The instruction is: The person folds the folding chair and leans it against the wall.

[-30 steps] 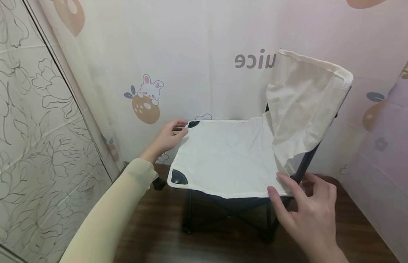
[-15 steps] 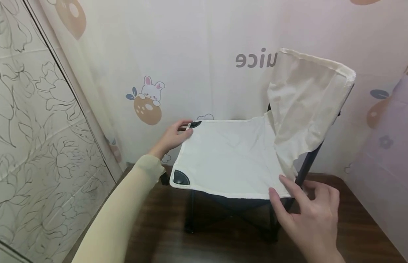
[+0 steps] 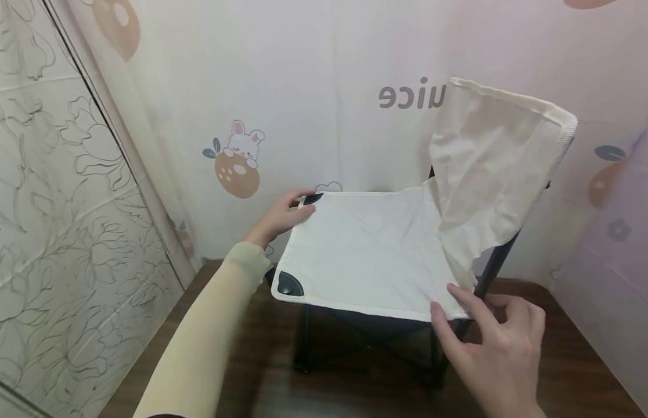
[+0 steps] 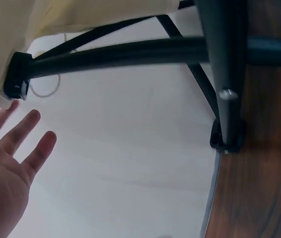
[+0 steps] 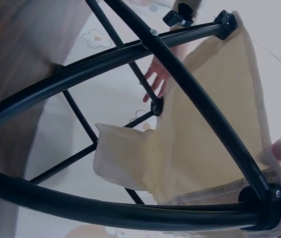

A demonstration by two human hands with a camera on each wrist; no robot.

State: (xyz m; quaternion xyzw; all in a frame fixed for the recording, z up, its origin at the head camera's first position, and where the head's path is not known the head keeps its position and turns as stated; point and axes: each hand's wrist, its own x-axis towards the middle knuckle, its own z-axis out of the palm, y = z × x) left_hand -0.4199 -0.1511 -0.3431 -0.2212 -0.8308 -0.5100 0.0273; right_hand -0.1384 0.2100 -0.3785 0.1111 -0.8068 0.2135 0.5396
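A folding camp chair stands on the floor, with a cream fabric seat (image 3: 366, 249), a cream backrest (image 3: 491, 162) at the right and a black frame (image 5: 195, 94). My left hand (image 3: 284, 215) is at the seat's far left corner, thumb by the black corner patch (image 3: 312, 199). Its fingers (image 4: 42, 148) are straight and spread below the fabric in the left wrist view. My right hand (image 3: 499, 342) lies at the near right corner, thumb and forefinger touching the seat edge. Its other fingers bend loosely beside the backrest pole (image 3: 496, 264), their tips partly hidden.
A pale curtain (image 3: 355, 104) with rabbit and fruit prints hangs close behind the chair. A flower-patterned panel (image 3: 57, 232) runs along the left side. Dark wood flooring (image 3: 240, 371) lies beneath. Crossed black legs (image 3: 368, 346) stand under the seat.
The chair and both hands have shifted slightly right in the head view, along with the background. Both hands keep their places at the seat's corners.
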